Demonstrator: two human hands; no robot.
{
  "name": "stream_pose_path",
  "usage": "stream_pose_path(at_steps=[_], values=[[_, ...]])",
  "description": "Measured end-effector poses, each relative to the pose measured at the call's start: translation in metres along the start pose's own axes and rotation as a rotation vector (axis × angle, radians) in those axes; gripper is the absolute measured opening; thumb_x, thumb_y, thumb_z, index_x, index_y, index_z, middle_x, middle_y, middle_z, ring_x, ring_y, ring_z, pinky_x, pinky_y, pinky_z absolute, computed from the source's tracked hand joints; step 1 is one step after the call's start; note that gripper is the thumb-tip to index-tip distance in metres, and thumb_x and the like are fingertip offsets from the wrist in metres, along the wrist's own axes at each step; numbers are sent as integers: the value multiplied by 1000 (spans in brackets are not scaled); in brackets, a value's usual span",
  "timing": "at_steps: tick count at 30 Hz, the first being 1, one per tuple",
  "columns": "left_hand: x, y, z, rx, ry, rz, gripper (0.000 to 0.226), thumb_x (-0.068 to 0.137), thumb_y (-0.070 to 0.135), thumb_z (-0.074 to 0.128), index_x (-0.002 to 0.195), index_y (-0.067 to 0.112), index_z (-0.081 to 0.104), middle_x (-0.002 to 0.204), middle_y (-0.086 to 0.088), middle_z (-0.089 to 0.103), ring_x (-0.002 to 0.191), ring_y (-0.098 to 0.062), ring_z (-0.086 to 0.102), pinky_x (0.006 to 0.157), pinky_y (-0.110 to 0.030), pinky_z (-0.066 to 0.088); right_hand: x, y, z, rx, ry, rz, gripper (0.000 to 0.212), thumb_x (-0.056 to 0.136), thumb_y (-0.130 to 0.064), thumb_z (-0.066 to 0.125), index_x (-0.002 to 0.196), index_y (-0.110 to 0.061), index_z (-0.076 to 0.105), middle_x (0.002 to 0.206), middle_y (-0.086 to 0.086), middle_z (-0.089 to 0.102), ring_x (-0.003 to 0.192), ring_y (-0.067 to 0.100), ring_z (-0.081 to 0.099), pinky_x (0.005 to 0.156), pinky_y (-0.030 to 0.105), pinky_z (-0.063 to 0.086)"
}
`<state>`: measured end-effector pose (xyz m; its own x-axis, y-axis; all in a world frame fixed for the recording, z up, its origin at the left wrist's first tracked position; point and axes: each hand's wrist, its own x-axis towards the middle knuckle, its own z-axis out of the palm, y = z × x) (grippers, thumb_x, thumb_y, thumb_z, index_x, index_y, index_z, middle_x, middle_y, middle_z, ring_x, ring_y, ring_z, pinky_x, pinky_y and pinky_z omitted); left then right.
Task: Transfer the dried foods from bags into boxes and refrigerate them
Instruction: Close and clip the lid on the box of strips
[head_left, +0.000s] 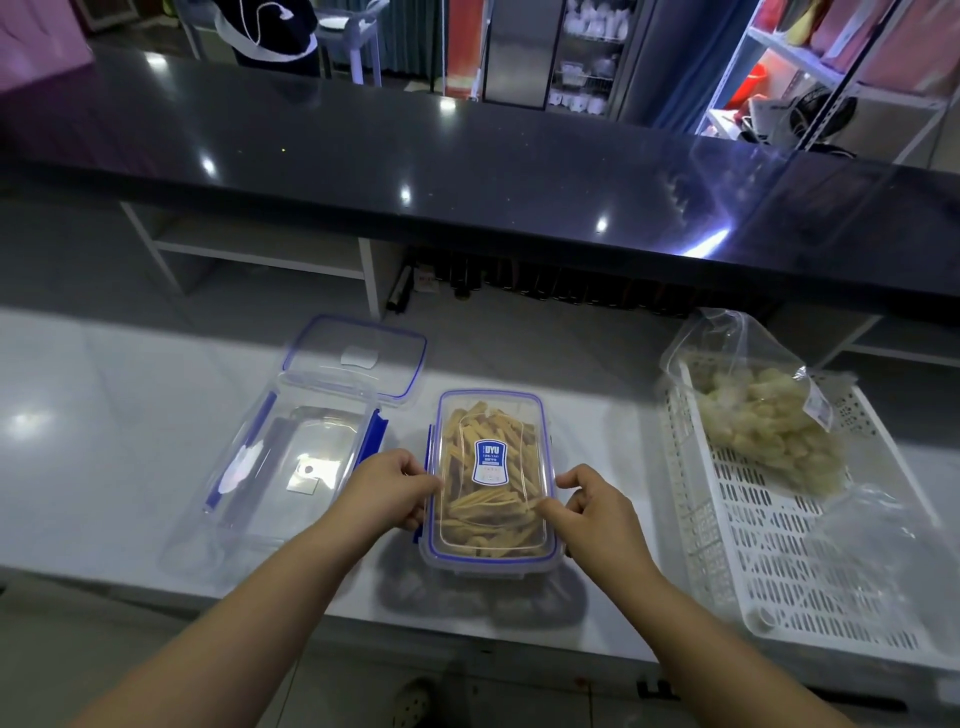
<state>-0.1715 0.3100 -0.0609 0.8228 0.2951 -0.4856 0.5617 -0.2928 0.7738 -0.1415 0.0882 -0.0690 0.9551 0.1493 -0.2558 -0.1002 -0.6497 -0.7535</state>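
- Head camera view, looking down at a white counter (104, 441); a filled box (488, 566) sits in the middle, near the front edge, with its clear lid (491, 441) laid on top
- Left hand (387, 491) curls its fingers round the box's left long side, by a blue clip; right hand (597, 506) rests its thumb on the lid and hooks its fingers over the right side
- Yellow dried strips (493, 525) show through the lid and fill the box nearly to the top
- Handling, as a judgement: the box looks rigid and fairly light, with smooth plastic walls that could slip, so the two long sides under the rim seem the safest hold; whether the clips are locked cannot be told, so the lid might lift off
- Counted: two boxes, the filled one and an empty box (311, 457) just to its left; two lids, the spare lid (358, 358) lying just behind the empty box; one white basket (779, 571) on the right; one bag (769, 431) of pale dried pieces lying in it, soft and likely to sag when lifted
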Motion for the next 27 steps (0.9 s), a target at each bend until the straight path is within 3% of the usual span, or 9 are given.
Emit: stream_pose_path(at_steps=[7,12,17,22,27], values=[[4,10,-2,43,-51,-50,15,83,16,62,91,5,56,79,-13,64,62,-22,63,62,-33,57,8,-4,-4,-114,6,24,30,84,-47,62,100,-23,52,78,-7,64,66,8,63,60,25,54],[11,19,-1,21,56,43,18,84,25,64,93,12,54,83,-7,63,65,-20,64,56,-28,54,23,-20,-5,-134,47,-60,46,89,-41,58,131,-26,47,84,-9,58,71,8,57,57,19,44],[18,24,3,76,129,83,13,85,22,60,92,11,59,83,-8,65,67,-23,66,63,-35,59,37,-25,-1,-144,73,-77,41,93,-34,55,132,-26,49,79,-10,56,71,11,58,64,26,50],[24,26,-1,63,66,55,9,84,15,60,83,6,59,76,-13,65,66,-30,67,65,-40,60,39,-23,0,-161,62,-59,37,92,-36,55,128,-25,51,77,-13,53,69,10,56,63,28,51],[24,20,0,37,56,45,12,85,18,63,85,8,59,80,-10,64,70,-26,65,65,-38,59,38,-17,4,-68,50,-6,37,92,-36,56,128,-28,49,86,-6,58,78,13,61,65,32,54]])
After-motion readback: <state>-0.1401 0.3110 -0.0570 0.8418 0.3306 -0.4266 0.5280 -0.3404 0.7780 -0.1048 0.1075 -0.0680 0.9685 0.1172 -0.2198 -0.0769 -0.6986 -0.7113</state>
